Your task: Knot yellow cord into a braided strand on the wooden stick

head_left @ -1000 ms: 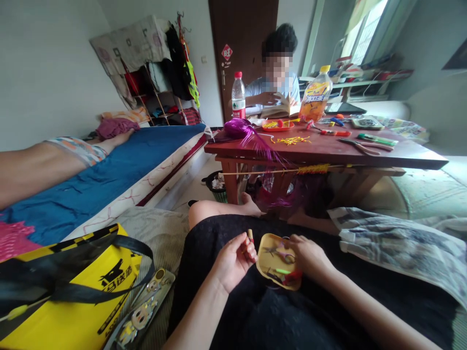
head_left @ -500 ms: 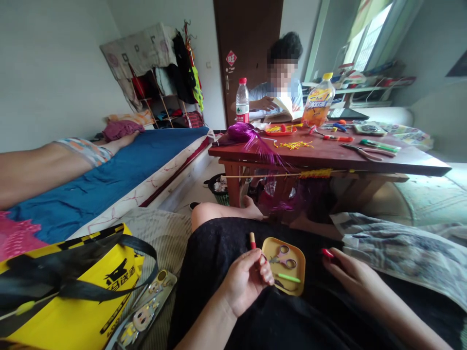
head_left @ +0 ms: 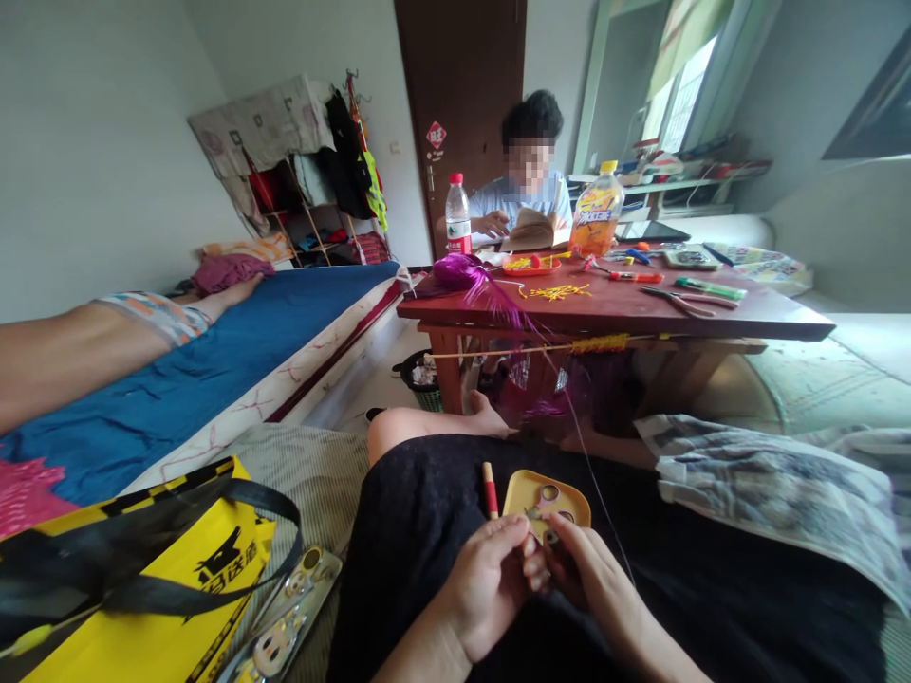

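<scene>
Above my lap, my left hand (head_left: pixel 491 574) and my right hand (head_left: pixel 594 569) meet, their fingertips pinched together. What sits between the fingers is too small and too covered to make out. A thin purple thread (head_left: pixel 590 455) hangs from the table's edge and reaches my right hand's outer side. Just beyond the fingers lies a yellow tray (head_left: pixel 518 486) with small scissors (head_left: pixel 548 494) in it; the hands hide its near part. A red stick with a tan end (head_left: pixel 490 486) lies left of the tray.
Ahead stands a dark red table (head_left: pixel 612 313) bearing a purple fibre bundle (head_left: pixel 459 272), bottles, pliers (head_left: pixel 679 302) and yellow bits. A person (head_left: pixel 533 180) reads behind it. Left are a yellow bag (head_left: pixel 199 588), a phone (head_left: pixel 285 626) and a bed (head_left: pixel 285 332) where someone lies.
My right hand has moved left, from the right side of my lap to my left hand. The red spot at its fingertips no longer shows. The purple thread now stretches down toward it.
</scene>
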The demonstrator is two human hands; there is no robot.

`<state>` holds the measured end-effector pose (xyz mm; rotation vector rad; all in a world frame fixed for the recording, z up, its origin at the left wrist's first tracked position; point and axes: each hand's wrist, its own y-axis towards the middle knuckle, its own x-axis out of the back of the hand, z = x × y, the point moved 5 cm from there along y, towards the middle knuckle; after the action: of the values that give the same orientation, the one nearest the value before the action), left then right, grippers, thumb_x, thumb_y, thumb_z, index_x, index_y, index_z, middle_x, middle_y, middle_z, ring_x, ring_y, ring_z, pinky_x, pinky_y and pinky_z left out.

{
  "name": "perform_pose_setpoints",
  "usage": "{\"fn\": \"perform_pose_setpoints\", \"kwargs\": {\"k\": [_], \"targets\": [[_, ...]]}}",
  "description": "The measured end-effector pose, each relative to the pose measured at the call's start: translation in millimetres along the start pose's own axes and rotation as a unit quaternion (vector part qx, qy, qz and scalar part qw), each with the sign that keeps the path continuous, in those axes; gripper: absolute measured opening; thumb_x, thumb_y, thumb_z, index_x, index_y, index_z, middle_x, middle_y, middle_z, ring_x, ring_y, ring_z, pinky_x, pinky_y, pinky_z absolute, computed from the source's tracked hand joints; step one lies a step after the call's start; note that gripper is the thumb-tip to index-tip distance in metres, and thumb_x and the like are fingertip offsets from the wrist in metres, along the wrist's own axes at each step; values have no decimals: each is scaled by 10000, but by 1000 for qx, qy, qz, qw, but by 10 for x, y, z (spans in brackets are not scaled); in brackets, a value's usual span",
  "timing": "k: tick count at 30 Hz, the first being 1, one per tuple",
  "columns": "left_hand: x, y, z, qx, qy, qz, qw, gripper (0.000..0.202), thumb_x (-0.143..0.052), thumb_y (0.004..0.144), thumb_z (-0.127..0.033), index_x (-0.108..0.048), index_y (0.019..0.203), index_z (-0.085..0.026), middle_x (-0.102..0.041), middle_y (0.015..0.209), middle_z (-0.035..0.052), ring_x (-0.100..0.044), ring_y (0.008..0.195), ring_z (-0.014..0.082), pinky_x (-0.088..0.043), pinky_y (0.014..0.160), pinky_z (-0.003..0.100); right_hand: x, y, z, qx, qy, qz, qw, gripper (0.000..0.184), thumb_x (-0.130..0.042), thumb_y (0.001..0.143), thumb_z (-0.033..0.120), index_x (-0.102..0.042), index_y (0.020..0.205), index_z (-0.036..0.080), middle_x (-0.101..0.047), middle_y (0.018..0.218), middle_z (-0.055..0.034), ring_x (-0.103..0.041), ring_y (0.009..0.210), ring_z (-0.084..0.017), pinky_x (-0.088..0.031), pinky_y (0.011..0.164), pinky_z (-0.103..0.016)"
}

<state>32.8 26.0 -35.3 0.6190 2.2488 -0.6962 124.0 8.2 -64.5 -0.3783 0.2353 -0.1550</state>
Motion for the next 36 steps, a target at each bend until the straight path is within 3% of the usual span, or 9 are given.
{"fn": "perform_pose_setpoints", "kwargs": {"k": [10, 15, 36], "targets": [[12, -25, -13, 1, 26, -1, 1000, 288, -657, 675, -321, -463, 563, -139, -414, 470, -34, -383, 474, 83, -282, 537, 235, -68, -58, 72, 18, -1, 8, 1000, 580, -518, 523, 753, -435, 504, 180, -347, 463, 58, -326, 429, -77, -317, 423, -211], [10, -25, -3, 2, 26, 2, 1000, 292, -655, 680, -322, -464, 561, -136, -412, 474, -33, -374, 473, 78, -270, 528, 226, -85, -77, 88, 21, -5, 10, 1000, 609, -521, 491, 773, -463, 517, 168, -388, 484, 37, -349, 446, -86, -335, 431, -218], [13, -32, -5, 2, 24, 20, 1000, 287, -641, 709, -311, -466, 567, -133, -409, 481, -32, -374, 480, 76, -282, 535, 220, -46, -70, 101, 71, -64, 3, 995, 618, -431, 579, 785, -448, 491, 173, -397, 489, 20, -344, 469, -95, -321, 435, -217]]}}
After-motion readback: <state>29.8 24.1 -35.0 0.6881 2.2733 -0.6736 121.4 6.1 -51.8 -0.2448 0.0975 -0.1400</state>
